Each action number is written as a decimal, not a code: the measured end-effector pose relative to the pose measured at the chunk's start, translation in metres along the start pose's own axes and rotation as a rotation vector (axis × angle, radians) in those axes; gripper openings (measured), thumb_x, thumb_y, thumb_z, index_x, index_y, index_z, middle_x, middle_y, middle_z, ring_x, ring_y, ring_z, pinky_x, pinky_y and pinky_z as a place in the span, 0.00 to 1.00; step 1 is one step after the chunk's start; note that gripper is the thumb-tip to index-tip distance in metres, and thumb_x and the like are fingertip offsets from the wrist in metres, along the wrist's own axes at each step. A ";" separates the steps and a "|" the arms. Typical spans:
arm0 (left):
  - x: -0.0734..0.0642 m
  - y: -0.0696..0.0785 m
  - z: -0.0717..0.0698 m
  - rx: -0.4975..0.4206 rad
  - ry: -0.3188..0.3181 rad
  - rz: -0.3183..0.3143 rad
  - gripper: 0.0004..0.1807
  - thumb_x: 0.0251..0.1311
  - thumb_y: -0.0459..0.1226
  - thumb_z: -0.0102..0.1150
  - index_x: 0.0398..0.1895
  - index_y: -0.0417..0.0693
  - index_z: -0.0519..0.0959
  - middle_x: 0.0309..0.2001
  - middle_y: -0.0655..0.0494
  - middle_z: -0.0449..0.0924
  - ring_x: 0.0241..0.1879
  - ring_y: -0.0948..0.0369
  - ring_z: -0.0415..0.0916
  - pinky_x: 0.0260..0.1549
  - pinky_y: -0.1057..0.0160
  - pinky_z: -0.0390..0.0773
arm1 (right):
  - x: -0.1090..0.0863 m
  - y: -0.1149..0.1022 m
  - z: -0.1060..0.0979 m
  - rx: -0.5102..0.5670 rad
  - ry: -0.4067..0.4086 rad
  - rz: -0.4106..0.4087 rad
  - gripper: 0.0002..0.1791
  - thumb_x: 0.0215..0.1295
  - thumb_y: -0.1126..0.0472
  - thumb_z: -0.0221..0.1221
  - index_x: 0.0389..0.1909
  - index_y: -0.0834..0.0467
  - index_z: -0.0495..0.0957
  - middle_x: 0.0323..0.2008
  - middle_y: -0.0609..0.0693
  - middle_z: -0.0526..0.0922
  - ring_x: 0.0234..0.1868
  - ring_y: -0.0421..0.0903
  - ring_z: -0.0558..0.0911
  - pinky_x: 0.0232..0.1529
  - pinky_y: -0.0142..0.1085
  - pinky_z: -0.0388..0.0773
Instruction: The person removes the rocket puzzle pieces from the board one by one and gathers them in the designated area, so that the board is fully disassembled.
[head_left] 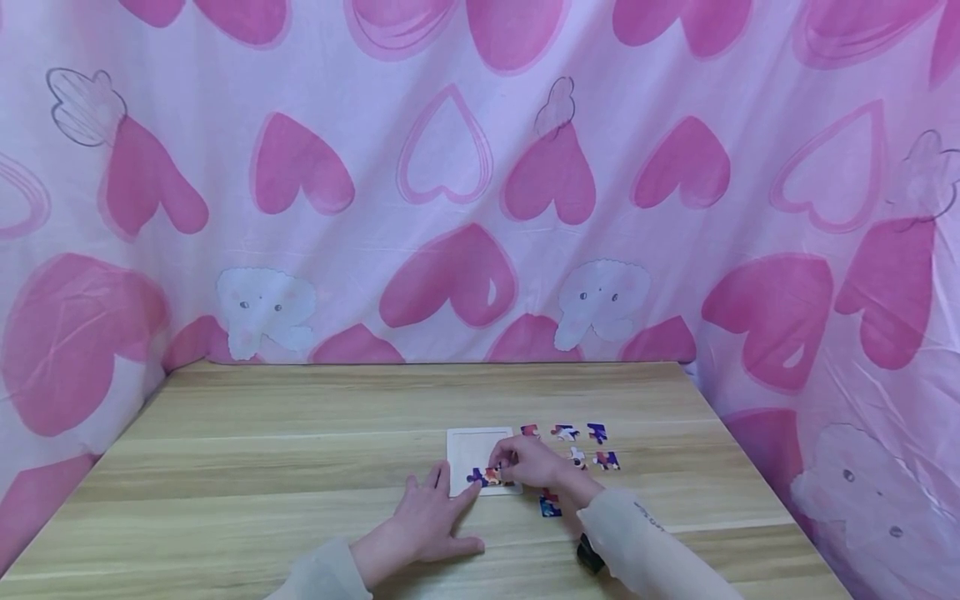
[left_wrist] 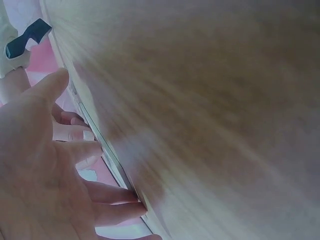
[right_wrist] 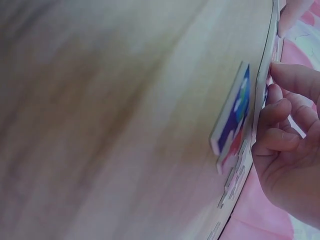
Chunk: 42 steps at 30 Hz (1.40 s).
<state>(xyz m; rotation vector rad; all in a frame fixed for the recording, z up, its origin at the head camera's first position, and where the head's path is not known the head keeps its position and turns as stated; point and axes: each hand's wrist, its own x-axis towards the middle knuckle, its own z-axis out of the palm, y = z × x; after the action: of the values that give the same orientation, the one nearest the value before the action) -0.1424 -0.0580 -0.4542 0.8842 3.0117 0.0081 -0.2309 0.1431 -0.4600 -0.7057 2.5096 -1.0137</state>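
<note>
A square white puzzle tray (head_left: 463, 446) lies on the table, with joined jigsaw pieces (head_left: 476, 477) along its front part. My left hand (head_left: 431, 518) rests at the tray's front left corner with fingers spread, its index fingertip at the joined pieces. In the left wrist view its straight fingertips (left_wrist: 131, 196) meet the tray's edge. Over the tray's front right part, my right hand (head_left: 531, 463) pinches a jigsaw piece between thumb and curled fingers. Those fingers mostly hide the piece; in the right wrist view a bit of blue shows beside the thumb.
Several loose jigsaw pieces (head_left: 566, 432) lie on the wooden table (head_left: 300, 433) to the right of the tray. A blue and red piece (head_left: 551, 507) sits near its front right corner, under the right forearm. A pink heart-print curtain (head_left: 450, 275) hangs behind the table.
</note>
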 end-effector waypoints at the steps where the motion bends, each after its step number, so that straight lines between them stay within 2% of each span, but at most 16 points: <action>1: 0.000 0.000 0.000 0.001 0.005 -0.002 0.45 0.43 0.72 0.39 0.63 0.58 0.62 0.56 0.30 0.61 0.56 0.41 0.59 0.40 0.36 0.63 | 0.000 0.000 0.000 0.000 -0.003 0.001 0.08 0.53 0.67 0.59 0.31 0.50 0.77 0.24 0.44 0.73 0.26 0.41 0.70 0.28 0.33 0.67; 6: 0.001 0.000 0.002 -0.017 0.018 -0.021 0.51 0.42 0.72 0.40 0.62 0.46 0.61 0.56 0.32 0.62 0.56 0.42 0.59 0.41 0.37 0.63 | 0.001 -0.001 0.000 0.008 -0.013 0.005 0.09 0.52 0.68 0.59 0.31 0.51 0.78 0.23 0.44 0.73 0.25 0.41 0.70 0.27 0.33 0.67; 11: 0.001 -0.001 0.002 0.001 0.032 -0.026 0.53 0.42 0.72 0.39 0.57 0.36 0.67 0.56 0.35 0.63 0.56 0.44 0.61 0.40 0.39 0.65 | 0.000 -0.003 0.001 0.000 -0.009 0.007 0.09 0.52 0.69 0.59 0.31 0.51 0.78 0.22 0.44 0.73 0.24 0.41 0.70 0.26 0.33 0.67; 20: 0.000 -0.002 0.000 0.018 0.058 -0.016 0.51 0.42 0.71 0.40 0.53 0.35 0.70 0.54 0.36 0.66 0.54 0.46 0.63 0.38 0.41 0.67 | -0.001 -0.009 0.001 -0.109 -0.016 -0.025 0.07 0.50 0.61 0.62 0.31 0.52 0.76 0.21 0.42 0.72 0.23 0.38 0.69 0.24 0.30 0.66; 25: 0.001 -0.002 0.000 0.019 0.052 -0.014 0.51 0.43 0.71 0.40 0.53 0.35 0.70 0.54 0.37 0.66 0.54 0.46 0.63 0.37 0.42 0.67 | -0.003 -0.014 0.002 -0.171 -0.014 -0.029 0.08 0.48 0.61 0.63 0.29 0.53 0.74 0.20 0.42 0.71 0.22 0.38 0.68 0.24 0.30 0.65; 34: 0.002 -0.002 0.000 0.022 0.033 -0.023 0.51 0.42 0.72 0.39 0.54 0.36 0.70 0.55 0.37 0.65 0.54 0.46 0.63 0.39 0.42 0.66 | -0.002 -0.017 0.002 -0.169 -0.021 -0.025 0.08 0.47 0.63 0.63 0.28 0.54 0.74 0.20 0.42 0.70 0.21 0.37 0.67 0.23 0.30 0.65; 42: 0.001 -0.001 -0.001 0.045 0.055 -0.011 0.51 0.43 0.72 0.39 0.53 0.35 0.70 0.54 0.36 0.66 0.53 0.46 0.64 0.39 0.42 0.66 | -0.003 -0.021 0.002 -0.235 -0.038 0.014 0.15 0.43 0.56 0.67 0.31 0.52 0.73 0.24 0.43 0.71 0.24 0.38 0.68 0.26 0.30 0.66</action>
<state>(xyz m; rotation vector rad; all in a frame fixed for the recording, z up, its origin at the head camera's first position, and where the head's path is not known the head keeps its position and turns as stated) -0.1437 -0.0585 -0.4535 0.8850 3.0795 -0.0366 -0.2209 0.1302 -0.4460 -0.7646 2.6220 -0.7006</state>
